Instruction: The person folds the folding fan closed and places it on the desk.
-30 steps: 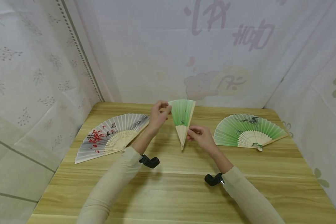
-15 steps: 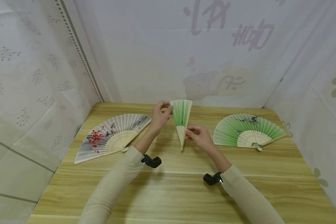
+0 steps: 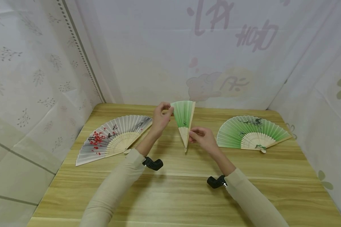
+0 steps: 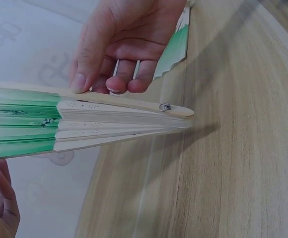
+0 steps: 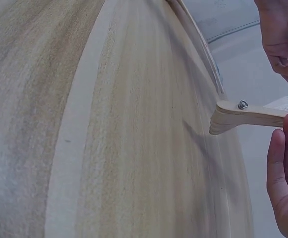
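Note:
A partly spread green folding fan (image 3: 183, 115) is held up over the middle of the table, its pivot end pointing down. The left hand (image 3: 161, 119) pinches the upper left edge of its leaf. Lower down, the right hand (image 3: 202, 137) pinches the light wooden guard stick on the right side. In the left wrist view the fan's pleats and pierced ribs (image 4: 84, 124) bunch close together, and the right hand's thumb (image 4: 79, 82) lies on the guard. A metal pivot pin (image 5: 242, 104) shows near the fan's narrow end in the right wrist view.
On the wooden table (image 3: 176, 195), a grey fan with red blossoms (image 3: 113, 137) lies spread at the left. Another green fan (image 3: 251, 132) lies spread at the right, with a green cord at its pivot. Printed curtains (image 3: 147, 56) hang behind and at both sides.
The held fan's right guard has swung left, narrowing the fan, with the right hand moving slightly left. The left hand has shifted right, then back left, widening it a little. The lying fans stay put.

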### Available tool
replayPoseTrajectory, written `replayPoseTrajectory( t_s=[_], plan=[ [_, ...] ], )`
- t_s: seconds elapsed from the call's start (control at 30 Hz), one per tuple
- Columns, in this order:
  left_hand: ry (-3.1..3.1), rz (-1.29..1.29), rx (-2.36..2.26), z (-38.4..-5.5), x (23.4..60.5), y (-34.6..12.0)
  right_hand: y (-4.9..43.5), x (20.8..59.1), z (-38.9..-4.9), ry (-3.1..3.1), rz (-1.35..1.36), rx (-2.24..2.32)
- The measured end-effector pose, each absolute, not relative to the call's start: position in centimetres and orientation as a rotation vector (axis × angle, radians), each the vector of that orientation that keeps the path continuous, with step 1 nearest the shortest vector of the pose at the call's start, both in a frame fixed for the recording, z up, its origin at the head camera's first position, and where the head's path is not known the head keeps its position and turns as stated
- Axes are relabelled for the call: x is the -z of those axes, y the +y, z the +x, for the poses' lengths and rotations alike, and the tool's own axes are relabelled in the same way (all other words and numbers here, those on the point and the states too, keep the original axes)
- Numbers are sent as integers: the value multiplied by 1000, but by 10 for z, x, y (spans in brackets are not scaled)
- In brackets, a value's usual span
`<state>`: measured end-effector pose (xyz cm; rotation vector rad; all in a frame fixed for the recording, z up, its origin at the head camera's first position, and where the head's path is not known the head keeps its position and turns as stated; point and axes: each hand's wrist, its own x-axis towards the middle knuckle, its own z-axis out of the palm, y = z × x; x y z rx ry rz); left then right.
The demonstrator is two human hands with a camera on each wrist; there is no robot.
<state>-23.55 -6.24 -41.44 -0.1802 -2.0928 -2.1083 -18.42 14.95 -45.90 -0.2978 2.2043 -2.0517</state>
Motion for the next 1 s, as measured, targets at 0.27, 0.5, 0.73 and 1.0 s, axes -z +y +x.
replayPoseTrajectory(
  t_s=[0.27, 0.5, 0.73, 1.0],
  plan=[
    [-2091, -171, 2123, -235, 414, -60, 149, 459, -184, 2209, -313, 2077],
    [-2095, -190, 2129, -235, 414, -61, 149, 460, -185, 2221, -241, 2068],
    [-2087, -184, 2134, -235, 415, -61, 149, 464, -185, 2209, -220, 2016],
    [-2097, -181, 2099, -237, 420, -60, 149, 466, -183, 2186, -292, 2003]
  ],
)
